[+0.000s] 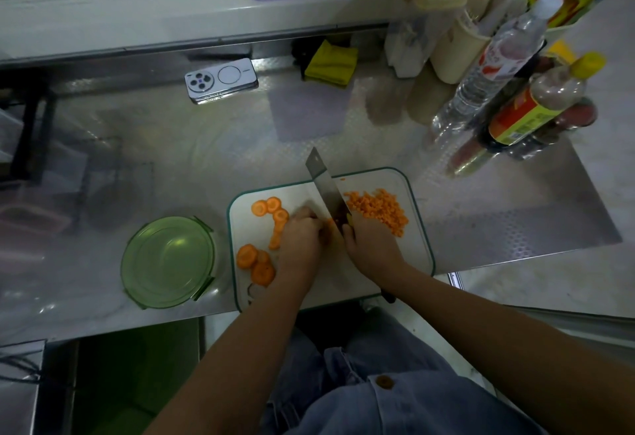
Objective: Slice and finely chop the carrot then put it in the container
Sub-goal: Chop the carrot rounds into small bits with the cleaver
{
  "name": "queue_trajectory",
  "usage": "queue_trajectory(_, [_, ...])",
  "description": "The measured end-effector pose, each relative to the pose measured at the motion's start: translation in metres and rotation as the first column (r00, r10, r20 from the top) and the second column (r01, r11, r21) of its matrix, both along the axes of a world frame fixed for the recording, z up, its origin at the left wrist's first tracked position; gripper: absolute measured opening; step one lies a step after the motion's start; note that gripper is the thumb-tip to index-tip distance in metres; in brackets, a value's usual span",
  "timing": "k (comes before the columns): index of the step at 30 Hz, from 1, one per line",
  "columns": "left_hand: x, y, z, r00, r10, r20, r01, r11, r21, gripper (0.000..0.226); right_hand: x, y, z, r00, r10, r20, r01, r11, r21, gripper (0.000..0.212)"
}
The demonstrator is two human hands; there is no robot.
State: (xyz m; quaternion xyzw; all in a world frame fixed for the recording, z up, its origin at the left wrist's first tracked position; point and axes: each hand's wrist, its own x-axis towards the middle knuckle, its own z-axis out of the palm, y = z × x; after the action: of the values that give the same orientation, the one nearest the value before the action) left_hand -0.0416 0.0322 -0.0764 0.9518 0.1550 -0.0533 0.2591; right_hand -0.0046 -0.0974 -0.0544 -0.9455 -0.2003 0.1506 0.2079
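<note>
Carrot, in three lots, all on the cutting board (417, 245).
- Carrot slices (246, 256): round discs loose on the left half of the board, some overlapping, in a far group and a near group.
- Chopped carrot (378, 209): a heap of fine dice on the right half, just right of the blade.
- Carrot piece (330, 224): a small orange bit between the two hands, against the blade and mostly hidden.

Left hand (300, 235): knuckles up, fingers curled down over the carrot piece, fingertips next to the blade.

Right hand (369, 245): closed round the handle of the knife (326, 187). The handle is almost wholly covered. The broad rectangular blade runs away from the person, its far end past the far rim of the board.

Cutting board: white with a green rim, on the steel counter (515, 214) at its near edge.

Container (168, 261): round, translucent green, with side clips, on the counter just left of the board.

Further back on the counter:
- Phone (221, 80): lying back upward.
- Yellow cloth (330, 63): folded.

Far right:
- Clear water bottle (494, 66): white cap.
- Sauce bottle (536, 104): dark, with a yellow cap.

At the near edge of the view is blue denim clothing (395, 400).
</note>
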Motion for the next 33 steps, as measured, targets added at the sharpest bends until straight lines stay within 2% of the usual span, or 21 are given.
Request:
queue_trajectory(5, [0.0, 0.0, 0.009, 0.995, 0.095, -0.024, -0.097, 0.992, -0.083, 0.02, -0.002, -0.001, 0.003, 0.999, 0.054, 0.007, -0.054, 0.998, -0.03, 0.027])
queue_trajectory(11, [0.001, 0.0, 0.014, 0.993, 0.11, -0.032, -0.113, 0.989, -0.096, 0.019, -0.003, 0.001, 0.0, 0.998, 0.056, -0.04, -0.058, 0.998, -0.035, 0.024])
queue_trajectory(18, [0.0, -0.002, 0.015, 0.99, 0.141, -0.018, -0.142, 0.98, -0.139, 0.014, -0.01, 0.006, -0.007, 0.999, 0.018, -0.028, -0.02, 0.996, -0.086, 0.025])
queue_trajectory(26, [-0.002, -0.003, 0.022, 0.973, 0.227, -0.034, -0.23, 0.952, -0.205, 0.017, -0.005, 0.0, 0.0, 0.999, 0.037, -0.002, -0.037, 0.999, 0.029, 0.024])
queue_trajectory(33, [-0.003, -0.005, 0.027, 0.967, 0.25, -0.038, -0.252, 0.944, -0.214, 0.015, -0.006, 0.0, 0.006, 0.997, 0.08, 0.004, -0.08, 0.997, -0.005, 0.022])
